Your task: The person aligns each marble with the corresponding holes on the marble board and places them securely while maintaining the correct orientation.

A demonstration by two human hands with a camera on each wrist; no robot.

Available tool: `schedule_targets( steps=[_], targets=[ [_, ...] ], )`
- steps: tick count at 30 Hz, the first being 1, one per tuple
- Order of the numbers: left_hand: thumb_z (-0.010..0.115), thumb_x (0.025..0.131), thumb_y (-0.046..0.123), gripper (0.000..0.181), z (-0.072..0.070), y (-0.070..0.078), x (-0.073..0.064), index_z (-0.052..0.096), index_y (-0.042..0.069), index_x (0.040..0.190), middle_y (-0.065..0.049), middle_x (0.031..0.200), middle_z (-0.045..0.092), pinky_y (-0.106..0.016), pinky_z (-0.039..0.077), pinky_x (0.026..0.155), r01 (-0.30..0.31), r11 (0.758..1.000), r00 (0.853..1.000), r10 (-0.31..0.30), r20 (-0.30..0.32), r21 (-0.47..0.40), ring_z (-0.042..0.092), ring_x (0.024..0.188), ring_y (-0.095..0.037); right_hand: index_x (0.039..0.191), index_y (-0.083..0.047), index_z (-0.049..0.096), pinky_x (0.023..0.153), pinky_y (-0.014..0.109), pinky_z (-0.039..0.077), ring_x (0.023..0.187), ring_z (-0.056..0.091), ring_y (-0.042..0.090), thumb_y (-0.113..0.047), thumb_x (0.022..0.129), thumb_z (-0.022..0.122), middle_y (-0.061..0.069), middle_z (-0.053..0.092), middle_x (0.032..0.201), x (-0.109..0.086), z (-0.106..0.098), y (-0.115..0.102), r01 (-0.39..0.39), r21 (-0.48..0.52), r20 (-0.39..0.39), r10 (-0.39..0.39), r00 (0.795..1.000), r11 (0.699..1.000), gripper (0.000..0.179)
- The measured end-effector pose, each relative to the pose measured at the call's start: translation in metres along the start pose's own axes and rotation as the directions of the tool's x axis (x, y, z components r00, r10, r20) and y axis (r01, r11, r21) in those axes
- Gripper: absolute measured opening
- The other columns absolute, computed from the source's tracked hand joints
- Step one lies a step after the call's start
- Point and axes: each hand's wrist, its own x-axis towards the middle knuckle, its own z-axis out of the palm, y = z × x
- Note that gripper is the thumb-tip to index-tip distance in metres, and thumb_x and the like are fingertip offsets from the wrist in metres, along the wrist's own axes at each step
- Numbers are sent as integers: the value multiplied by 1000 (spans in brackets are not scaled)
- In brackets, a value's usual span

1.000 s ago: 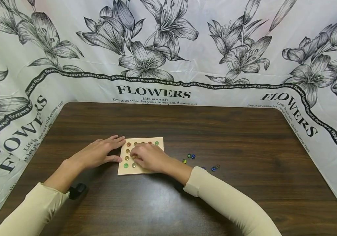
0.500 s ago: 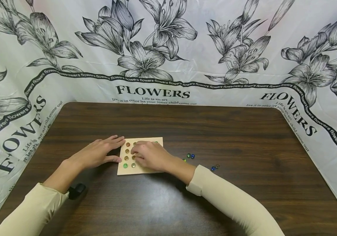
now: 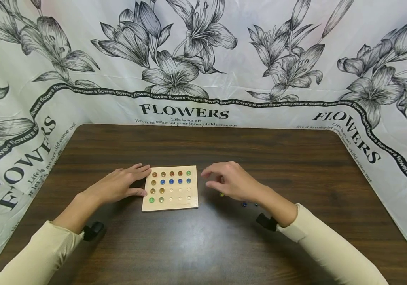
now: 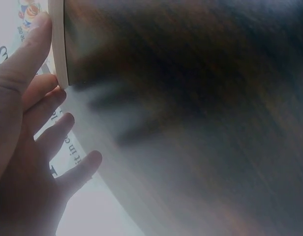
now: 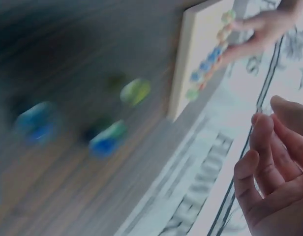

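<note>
While the left hand (image 3: 125,185), fingers spread, touches a pale rectangular wooden board (image 3: 183,203) of round coloured glass marbles (image 3: 171,181) to its right, the right hand (image 3: 234,181), loosely curved, thumb parted, hovers near a yellow-green glass marble (image 5: 136,92).

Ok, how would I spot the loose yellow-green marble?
On the wooden table, find the pale board set with marbles. Look off its right side, near the right hand: the yellow-green marble is the loose one nearest the board, without the blue of its two neighbours in the right wrist view.
</note>
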Motion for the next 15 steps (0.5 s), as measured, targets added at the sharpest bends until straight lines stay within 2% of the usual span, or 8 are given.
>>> schedule_targets(
  steps=[4,7,15],
  targets=[
    [66,94,44,73,0,0,0,44,2,149,-16,155,40,-67,36,101,-4,1000,1000,4,1,-5,34,142,-44,115,-8,72,55,24,46,59,52,5,-11,91,74,-2,72,95,-31,-15,25,-78,61,-9,79,997,995,24],
    [66,94,44,73,-1,1,0,43,2,150,-16,155,40,-67,36,101,2,1000,1000,-2,5,-4,34,142,-44,114,-6,72,54,24,45,58,51,6,-11,90,75,-5,71,90,-53,-23,42,-127,71,-7,127,992,989,25],
    [65,94,47,74,-1,0,0,44,2,149,-15,155,40,-66,37,102,-3,1000,1000,3,5,-4,34,142,-43,113,-8,72,52,23,44,56,49,4,-11,88,77,-7,64,75,-99,-28,76,-211,67,20,210,977,975,26]
  ],
)
